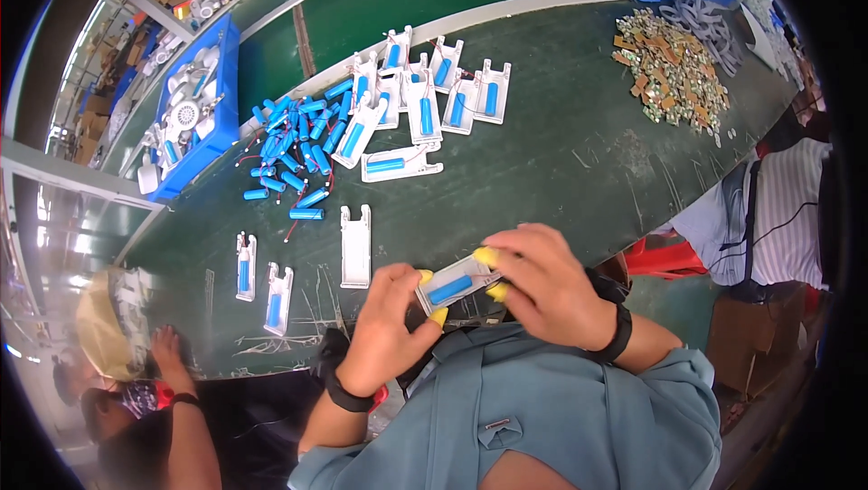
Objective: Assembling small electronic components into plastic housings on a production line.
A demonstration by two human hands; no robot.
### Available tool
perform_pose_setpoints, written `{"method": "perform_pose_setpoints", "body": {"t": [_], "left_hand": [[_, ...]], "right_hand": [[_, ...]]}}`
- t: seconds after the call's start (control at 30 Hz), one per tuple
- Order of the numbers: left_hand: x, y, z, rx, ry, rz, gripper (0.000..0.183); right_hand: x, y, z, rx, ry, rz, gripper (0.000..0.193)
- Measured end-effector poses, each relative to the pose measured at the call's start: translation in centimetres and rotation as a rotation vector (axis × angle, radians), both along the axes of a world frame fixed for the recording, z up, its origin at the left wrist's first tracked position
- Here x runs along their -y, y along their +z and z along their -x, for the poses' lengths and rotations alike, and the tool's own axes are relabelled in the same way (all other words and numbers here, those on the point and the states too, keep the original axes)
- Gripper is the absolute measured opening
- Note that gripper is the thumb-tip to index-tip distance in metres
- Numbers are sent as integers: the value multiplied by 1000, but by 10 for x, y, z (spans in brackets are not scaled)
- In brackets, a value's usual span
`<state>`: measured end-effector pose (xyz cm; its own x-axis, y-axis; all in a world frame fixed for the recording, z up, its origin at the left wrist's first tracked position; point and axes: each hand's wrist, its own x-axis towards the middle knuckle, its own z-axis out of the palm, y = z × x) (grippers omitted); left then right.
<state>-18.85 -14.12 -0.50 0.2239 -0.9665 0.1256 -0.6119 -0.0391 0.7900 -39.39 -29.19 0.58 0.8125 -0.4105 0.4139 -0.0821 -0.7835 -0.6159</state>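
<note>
Close to my body, at the near edge of the green table, my left hand (391,325) and my right hand (549,289) hold a white plastic housing (459,270) between them. A blue cylindrical battery (450,289) lies inside it. Yellow covers sit on several of my fingertips. My left thumb and fingers pinch the left end; my right fingers grip the right end and partly hide it. Beyond my left hand lies another white housing (356,248) with no battery in it. Farther off, several white housings with blue batteries (421,108) lie in a cluster beside loose blue batteries (303,136).
Two narrow housings with batteries (278,302) lie at the left. A blue crate of white parts (221,115) stands far left. Small circuit boards (669,65) and grey strips (710,29) are heaped far right. Another person's hand (167,352) rests on the table's lower left.
</note>
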Motion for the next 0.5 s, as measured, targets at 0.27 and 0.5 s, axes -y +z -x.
{"method": "perform_pose_setpoints", "body": {"t": [0.27,0.5], "left_hand": [[67,34,-41,-469,257,202,66],[33,25,-76,60,339,230,45]], "right_hand": [[2,-4,15,22,-80,-24,49],[2,-13,24,-37,-79,-29,43]]}}
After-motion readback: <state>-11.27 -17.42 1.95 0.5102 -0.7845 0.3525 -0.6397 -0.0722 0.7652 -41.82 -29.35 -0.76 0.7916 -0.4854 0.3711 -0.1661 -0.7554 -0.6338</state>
